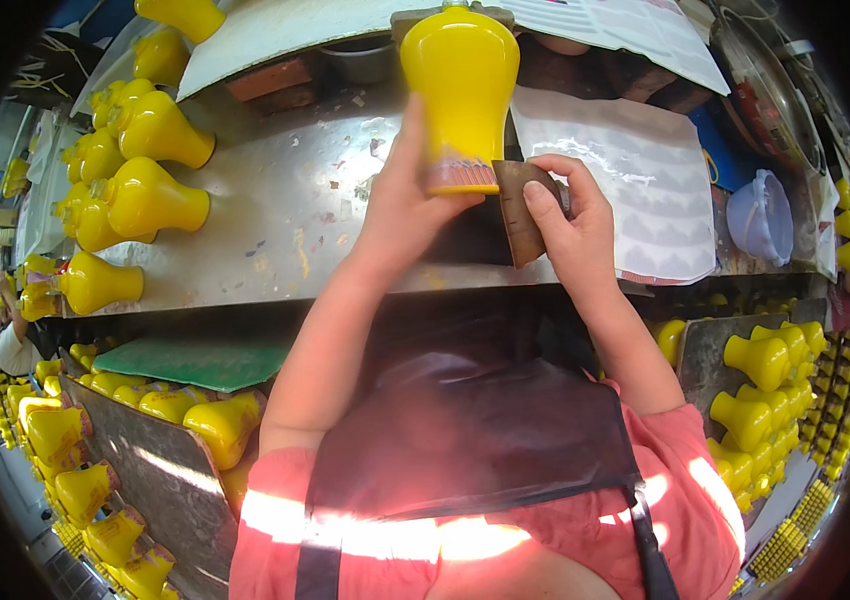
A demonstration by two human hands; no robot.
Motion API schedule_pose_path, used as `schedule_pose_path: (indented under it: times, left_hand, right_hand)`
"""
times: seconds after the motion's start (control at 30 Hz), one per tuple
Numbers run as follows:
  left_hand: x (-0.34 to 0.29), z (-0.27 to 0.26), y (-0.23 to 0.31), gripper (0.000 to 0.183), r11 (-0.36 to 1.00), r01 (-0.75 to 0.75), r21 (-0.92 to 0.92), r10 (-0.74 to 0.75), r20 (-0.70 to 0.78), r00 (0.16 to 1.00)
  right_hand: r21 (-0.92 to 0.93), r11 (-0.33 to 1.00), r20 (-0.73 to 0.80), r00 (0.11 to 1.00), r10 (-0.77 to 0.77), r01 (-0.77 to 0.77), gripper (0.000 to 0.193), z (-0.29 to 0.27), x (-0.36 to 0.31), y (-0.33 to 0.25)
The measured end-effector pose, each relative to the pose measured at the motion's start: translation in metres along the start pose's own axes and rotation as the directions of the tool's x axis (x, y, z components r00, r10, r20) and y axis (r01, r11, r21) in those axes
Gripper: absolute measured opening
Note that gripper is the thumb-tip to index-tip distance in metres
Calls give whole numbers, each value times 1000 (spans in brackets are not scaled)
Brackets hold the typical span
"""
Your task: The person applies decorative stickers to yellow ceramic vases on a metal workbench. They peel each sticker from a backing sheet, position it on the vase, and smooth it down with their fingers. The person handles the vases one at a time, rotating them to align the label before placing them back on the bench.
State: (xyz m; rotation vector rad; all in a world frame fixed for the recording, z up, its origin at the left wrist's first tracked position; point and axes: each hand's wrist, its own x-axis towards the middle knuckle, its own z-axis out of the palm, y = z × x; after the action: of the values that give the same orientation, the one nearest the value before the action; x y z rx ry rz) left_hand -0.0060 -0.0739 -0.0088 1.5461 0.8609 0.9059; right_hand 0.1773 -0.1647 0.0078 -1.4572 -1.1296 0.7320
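Up at 12 o'clock, your yellow vase (460, 85) has its neck pointing away from you and its base toward you. Your left hand (407, 195) is wrapped on its left side near the base. Your right hand (580, 215) pinches a brown scraper (523, 222) by the base's right edge; I cannot tell if the scraper touches. The vase looks slick, so it could slide if your left hand goes loose. If the scraper presses too hard or tips, the thin patterned band (463, 175) near the base could crease or tear. A bump might chip the shiny coat.

The vase has fat, round shoulders and a thinner low end. The scraper is flat and dull. At 10 o'clock, the table (275, 180) is smooth gray metal with paint specks. At 2 o'clock lies a wavy white sheet (615, 190).
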Motion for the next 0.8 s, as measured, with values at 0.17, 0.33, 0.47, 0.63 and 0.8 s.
schedule_pose_path:
  times: [0.17, 0.33, 0.47, 0.63, 0.8]
  left_hand:
    - [-5, -2, 8, 111, 939, 70, -335, -57, 47, 997]
    - [-12, -5, 13, 104, 832, 100, -546, -66, 83, 994]
    - [-12, -4, 14, 104, 808, 101, -581, -58, 92, 994]
    - [-13, -6, 19, 101, 837, 109, -537, -68, 95, 993]
    - [-7, -4, 25, 95, 892, 107, -439, -54, 132, 990]
  right_hand:
    - [-182, 983, 27, 999, 45, -40, 28, -9, 17, -2]
    - [45, 993, 23, 993, -114, 113, 27, -20, 37, -27]
    - [-246, 928, 238, 946, -220, 278, 31, -17, 50, -52]
    - [-262, 850, 331, 870, -365, 456, 30, -13, 59, -77]
    - [-518, 644, 255, 820, -513, 564, 20, -6, 70, -83]
